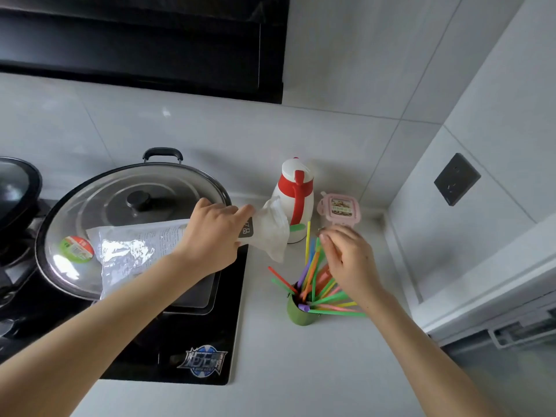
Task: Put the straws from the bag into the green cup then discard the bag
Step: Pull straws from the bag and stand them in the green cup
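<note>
My left hand [215, 233] grips the clear printed plastic bag [132, 251] near its open end, holding it sideways over the stove with the mouth toward the right. A green cup [298, 313] stands on the white counter, and several coloured straws [316, 281] fan out of it. Just above the straws' tips hovers my right hand [349, 263], its fingers spread and loosely touching them. I cannot tell whether any straws are left inside the bag.
A large wok with a steel lid [132, 212] sits on the black stove [186, 341] at left. A white and red thermos jug [293, 200] and a pink lidded container [340, 209] stand behind the cup. The wall corner holds a dark socket [455, 179].
</note>
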Action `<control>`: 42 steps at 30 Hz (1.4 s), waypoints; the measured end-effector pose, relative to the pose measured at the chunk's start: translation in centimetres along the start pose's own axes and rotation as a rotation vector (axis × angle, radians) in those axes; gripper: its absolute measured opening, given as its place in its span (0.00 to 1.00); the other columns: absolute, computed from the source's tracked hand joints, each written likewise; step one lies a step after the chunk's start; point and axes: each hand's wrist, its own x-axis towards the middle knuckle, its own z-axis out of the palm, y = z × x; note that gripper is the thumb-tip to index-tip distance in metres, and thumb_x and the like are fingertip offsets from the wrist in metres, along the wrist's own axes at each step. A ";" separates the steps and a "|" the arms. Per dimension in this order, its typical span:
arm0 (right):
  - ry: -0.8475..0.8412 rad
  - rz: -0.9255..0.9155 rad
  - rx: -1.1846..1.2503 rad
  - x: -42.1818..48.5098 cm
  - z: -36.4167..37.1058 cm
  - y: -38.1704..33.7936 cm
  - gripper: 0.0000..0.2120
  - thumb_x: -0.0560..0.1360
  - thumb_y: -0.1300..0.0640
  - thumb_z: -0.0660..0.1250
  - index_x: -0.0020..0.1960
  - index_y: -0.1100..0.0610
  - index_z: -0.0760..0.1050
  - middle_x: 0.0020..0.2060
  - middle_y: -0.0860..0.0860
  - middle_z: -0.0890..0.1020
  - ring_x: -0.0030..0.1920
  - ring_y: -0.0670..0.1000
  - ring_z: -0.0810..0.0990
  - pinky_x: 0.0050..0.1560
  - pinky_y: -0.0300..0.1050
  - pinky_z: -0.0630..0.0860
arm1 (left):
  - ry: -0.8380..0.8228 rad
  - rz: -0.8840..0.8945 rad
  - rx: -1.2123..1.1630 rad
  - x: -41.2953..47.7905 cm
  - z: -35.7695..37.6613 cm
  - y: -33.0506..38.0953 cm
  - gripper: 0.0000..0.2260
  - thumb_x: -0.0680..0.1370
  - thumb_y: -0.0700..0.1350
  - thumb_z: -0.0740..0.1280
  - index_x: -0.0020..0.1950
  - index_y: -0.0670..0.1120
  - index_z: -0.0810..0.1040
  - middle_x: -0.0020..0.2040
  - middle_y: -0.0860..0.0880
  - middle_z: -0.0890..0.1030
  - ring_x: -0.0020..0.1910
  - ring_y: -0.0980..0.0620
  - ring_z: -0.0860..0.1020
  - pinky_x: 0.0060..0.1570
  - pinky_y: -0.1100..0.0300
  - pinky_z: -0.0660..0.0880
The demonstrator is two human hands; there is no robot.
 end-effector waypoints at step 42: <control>-0.196 -0.063 -0.531 -2.6 -0.4 1.3 0.10 0.67 0.47 0.69 0.30 0.50 0.81 0.27 0.46 0.80 0.32 0.52 0.77 0.32 0.40 0.71 | 0.078 0.212 0.055 1.8 -0.4 0.1 0.32 0.52 0.29 0.64 0.53 0.49 0.69 0.35 0.49 0.79 0.35 0.44 0.77 0.41 0.51 0.64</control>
